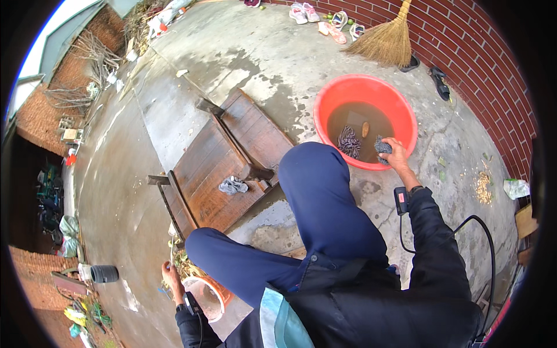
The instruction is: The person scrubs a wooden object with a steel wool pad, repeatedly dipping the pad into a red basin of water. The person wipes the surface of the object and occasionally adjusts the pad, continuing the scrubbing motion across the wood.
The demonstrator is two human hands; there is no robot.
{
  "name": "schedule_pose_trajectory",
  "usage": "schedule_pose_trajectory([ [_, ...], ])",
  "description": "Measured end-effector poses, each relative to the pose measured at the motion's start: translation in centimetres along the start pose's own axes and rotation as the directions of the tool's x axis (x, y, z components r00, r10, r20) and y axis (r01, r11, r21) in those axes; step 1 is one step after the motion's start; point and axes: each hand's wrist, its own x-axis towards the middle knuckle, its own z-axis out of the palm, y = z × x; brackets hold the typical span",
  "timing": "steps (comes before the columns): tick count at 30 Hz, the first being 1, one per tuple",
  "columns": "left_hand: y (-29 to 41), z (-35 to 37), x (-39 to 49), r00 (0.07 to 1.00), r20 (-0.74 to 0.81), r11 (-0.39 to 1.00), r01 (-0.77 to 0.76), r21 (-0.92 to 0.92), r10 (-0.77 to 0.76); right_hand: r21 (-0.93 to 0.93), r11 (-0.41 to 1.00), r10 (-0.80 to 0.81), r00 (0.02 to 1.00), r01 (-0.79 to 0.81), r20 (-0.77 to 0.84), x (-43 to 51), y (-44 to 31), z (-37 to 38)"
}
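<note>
My right hand grips a dark grey mesh scouring pad over the near inner rim of a red plastic basin. Murky brown water lies in the basin, with a bunched striped cloth and a brown oval object. At the lower left, my left hand holds a thin pale object, too small to identify. Beside that hand lies an orange-and-white bucket on its side. Before my knees rests an overturned wet wooden table, with a crumpled grey cloth on its boards.
A straw broom leans by the red brick wall. Several shoes and a black sandal stand along it. Plant scraps lie by the bucket. A black cable loops beside my right sleeve. Wet patches darken the concrete.
</note>
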Motion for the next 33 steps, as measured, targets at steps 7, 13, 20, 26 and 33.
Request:
schedule_pose_trajectory([
  [7, -4.7, -0.7, -4.9, 0.994, 0.052, 0.996, 0.091, 0.007, -0.091, 0.023, 0.998, 0.057, 0.997, -0.055, -0.05, 3.0, 0.1, 2.5],
  [13, -8.3, -4.4, -7.7, 0.999, 0.004, 0.966, 0.041, 0.254, -0.043, 0.013, 0.994, 0.103, 0.985, -0.106, 0.135, 6.2, 2.1, 5.7],
  [20, -10.2, -7.4, -9.3, 0.972, 0.029, 0.926, 0.213, 0.312, -0.233, -0.18, 0.946, 0.32, 0.878, -0.271, 0.357, 7.2, 4.0, 6.4],
  [26, -9.3, -8.8, -10.0, 0.962, 0.065, 0.937, 0.242, 0.254, -0.266, -0.513, 0.822, 0.506, 0.73, -0.247, 0.459, 8.0, 4.0, 7.0],
  [33, -7.1, -8.0, -10.7, 0.952, 0.078, 0.929, 0.268, 0.256, -0.296, -0.566, 0.823, 0.464, 0.643, -0.059, 0.609, 8.7, 5.0, 7.2],
])
